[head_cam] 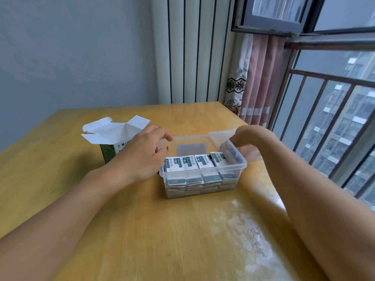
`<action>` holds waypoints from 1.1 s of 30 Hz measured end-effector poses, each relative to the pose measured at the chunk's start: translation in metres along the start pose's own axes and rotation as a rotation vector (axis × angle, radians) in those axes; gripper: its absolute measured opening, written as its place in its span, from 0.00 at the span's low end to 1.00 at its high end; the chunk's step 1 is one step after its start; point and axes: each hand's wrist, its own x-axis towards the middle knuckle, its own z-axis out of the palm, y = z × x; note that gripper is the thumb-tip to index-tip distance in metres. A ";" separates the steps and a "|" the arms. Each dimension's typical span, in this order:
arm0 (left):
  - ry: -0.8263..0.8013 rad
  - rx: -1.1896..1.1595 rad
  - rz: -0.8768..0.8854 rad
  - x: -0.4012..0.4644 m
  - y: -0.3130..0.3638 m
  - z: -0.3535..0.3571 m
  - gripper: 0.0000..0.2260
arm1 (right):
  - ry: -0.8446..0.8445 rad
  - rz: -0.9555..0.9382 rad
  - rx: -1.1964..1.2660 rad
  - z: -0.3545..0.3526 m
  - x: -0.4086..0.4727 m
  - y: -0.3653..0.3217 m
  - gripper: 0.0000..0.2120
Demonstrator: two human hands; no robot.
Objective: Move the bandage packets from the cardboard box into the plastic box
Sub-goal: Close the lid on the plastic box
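**Both hands at the plastic box, packets stacked inside**

The left hand (140, 157) hovers at the left wall of the plastic box (233, 157), fingers loosely curled with the thumb and forefinger close together; a small dark edge shows between them, too small to tell what it is. The right hand (246, 136) is bent at the wrist over the box's far right corner, fingers curled down onto the rim; whether they pinch it cannot be told.

The one clear plastic box sits near the middle of the table (142, 230), towards its right edge. The bandage packets (199, 163) fill its near half in four side-by-side stacks, four top packets facing up; the layers below are too blurred to count. The far half shows bare floor.

One cardboard box (113, 138) stands upright left of the plastic box, just behind the left hand, its white flaps spread open.
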 end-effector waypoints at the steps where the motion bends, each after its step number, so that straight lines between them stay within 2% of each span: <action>1: 0.001 -0.004 0.003 0.000 0.000 0.000 0.11 | -0.004 0.005 0.008 0.002 -0.001 0.000 0.29; 3: -0.001 -0.013 0.000 0.000 0.000 -0.001 0.11 | 0.003 -0.007 0.017 -0.002 -0.012 0.002 0.29; 5: 0.001 0.000 -0.003 0.000 0.000 -0.003 0.11 | 0.086 -0.061 0.061 -0.016 -0.022 0.012 0.29; 7: 0.040 0.027 0.014 0.001 0.000 -0.005 0.09 | 0.132 -0.206 0.182 -0.042 -0.042 0.020 0.30; 9: 0.134 -0.019 -0.003 0.003 0.003 -0.006 0.07 | 0.042 -0.437 0.391 -0.068 -0.067 0.019 0.46; 11: 0.222 -0.272 -0.165 0.008 0.006 -0.008 0.11 | -0.126 -0.703 0.509 -0.080 -0.092 0.004 0.56; 13: 0.228 -0.626 -0.407 0.010 0.010 -0.016 0.16 | -0.219 -0.851 0.404 -0.077 -0.109 -0.019 0.58; 15: 0.143 -0.750 -0.542 0.010 0.010 -0.025 0.17 | -0.224 -0.861 0.193 -0.066 -0.117 -0.039 0.60; 18: 0.004 -0.745 -0.603 0.007 0.011 -0.030 0.17 | -0.166 -0.824 -0.059 -0.053 -0.120 -0.054 0.59; 23: -0.042 -0.737 -0.603 0.005 0.014 -0.028 0.19 | -0.169 -0.765 -0.195 -0.056 -0.124 -0.053 0.61; 28: -0.101 -0.513 -0.535 0.004 0.011 -0.023 0.09 | -0.239 -0.715 -0.338 -0.050 -0.120 -0.057 0.62; 33: -0.155 -0.330 -0.488 0.004 0.008 -0.021 0.11 | -0.279 -0.700 -0.318 -0.052 -0.114 -0.053 0.60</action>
